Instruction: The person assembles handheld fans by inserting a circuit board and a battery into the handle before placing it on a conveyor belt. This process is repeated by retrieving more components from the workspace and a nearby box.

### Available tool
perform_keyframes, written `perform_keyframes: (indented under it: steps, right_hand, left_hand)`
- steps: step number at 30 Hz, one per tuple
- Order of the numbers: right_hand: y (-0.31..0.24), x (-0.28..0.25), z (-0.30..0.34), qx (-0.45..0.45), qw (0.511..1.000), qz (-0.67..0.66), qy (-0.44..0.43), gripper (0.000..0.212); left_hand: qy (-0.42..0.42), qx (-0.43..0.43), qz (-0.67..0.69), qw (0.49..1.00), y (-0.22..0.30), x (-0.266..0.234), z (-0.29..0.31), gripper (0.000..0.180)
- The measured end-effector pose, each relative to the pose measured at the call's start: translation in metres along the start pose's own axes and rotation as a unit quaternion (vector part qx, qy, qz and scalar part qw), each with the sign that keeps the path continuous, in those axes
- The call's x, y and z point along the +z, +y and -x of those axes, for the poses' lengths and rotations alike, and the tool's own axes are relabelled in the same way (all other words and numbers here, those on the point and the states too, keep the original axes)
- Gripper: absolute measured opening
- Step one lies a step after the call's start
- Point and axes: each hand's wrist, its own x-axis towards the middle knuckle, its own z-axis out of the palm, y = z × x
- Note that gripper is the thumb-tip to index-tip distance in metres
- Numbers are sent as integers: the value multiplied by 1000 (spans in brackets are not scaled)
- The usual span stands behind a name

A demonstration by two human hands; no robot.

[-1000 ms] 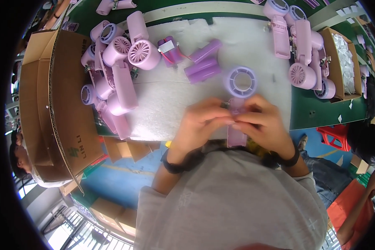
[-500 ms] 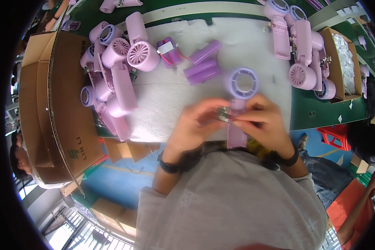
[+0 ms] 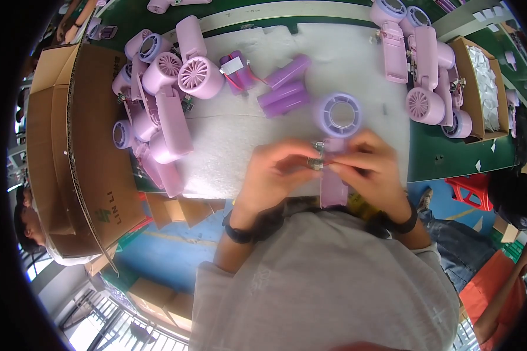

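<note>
In front of my body lies a pink handheld fan housing (image 3: 334, 192), its lilac ring head (image 3: 322, 115) pointing away from me. My left hand (image 3: 275, 174) pinches a small circuit board (image 3: 316, 157) at the left side of the handle. From the other side my right hand (image 3: 370, 171) reaches over the handle, thumb and fingertips pressed together close to the board. What those fingertips hold is too small to make out. Beyond the left hand lie purple battery cells (image 3: 284, 100) and a purple battery pack (image 3: 237, 76) with a white label and thin wires.
A white foam sheet (image 3: 216, 158) covers the green table. Pink fan housings are heaped at the left (image 3: 173, 120) and right (image 3: 423, 64). A large cardboard box (image 3: 93, 152) stands far left, and a small box of white pieces (image 3: 483, 88) at the right.
The circuit board and the fingers of my left hand have turned slightly and shifted a little upward. The fan housing stays almost in place, and my right hand has barely moved.
</note>
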Motion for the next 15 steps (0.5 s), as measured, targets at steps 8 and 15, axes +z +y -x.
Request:
perform_keyframes:
  steps: [8,15]
  right_hand:
    - [2,1,-1,-65,996,63,14,18]
    - [4,-4,-1,-108,987,117,-21,21]
  left_hand:
    - [35,11,-57,998,4,5,0,36]
    - [10,69,-167,983,12,7,-7,43]
